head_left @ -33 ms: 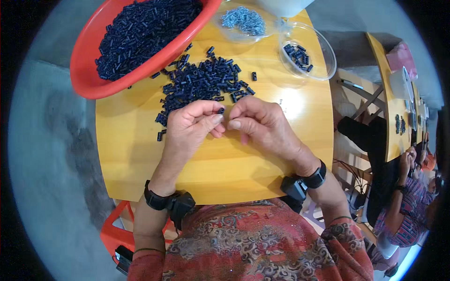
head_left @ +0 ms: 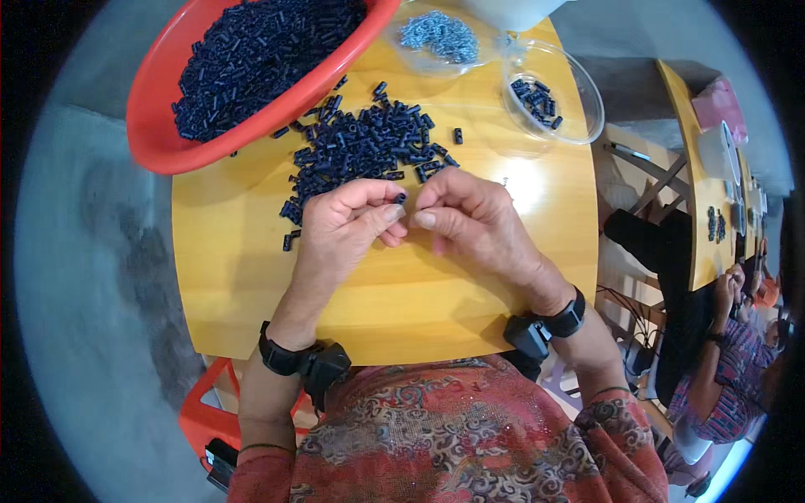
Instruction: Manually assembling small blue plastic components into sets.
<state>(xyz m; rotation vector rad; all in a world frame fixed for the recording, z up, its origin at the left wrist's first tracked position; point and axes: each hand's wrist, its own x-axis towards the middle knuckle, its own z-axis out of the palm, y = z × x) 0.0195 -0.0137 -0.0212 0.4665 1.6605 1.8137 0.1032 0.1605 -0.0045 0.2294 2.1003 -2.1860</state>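
Note:
Between the thumb and forefinger of my left hand is a small dark plastic tube, its round end showing. My right hand is just to the right of it, fingertips pinched; anything between them is hidden or too small to make out. The two hands are close together over the yellow table. Just beyond them lies a loose heap of the same dark tubes, a few scattered at its edges.
A red basin full of dark tubes tilts at the far left. Small silvery metal parts fill a clear tub at the back. A clear round container at the far right holds several tubes. Another person sits at a table on the right.

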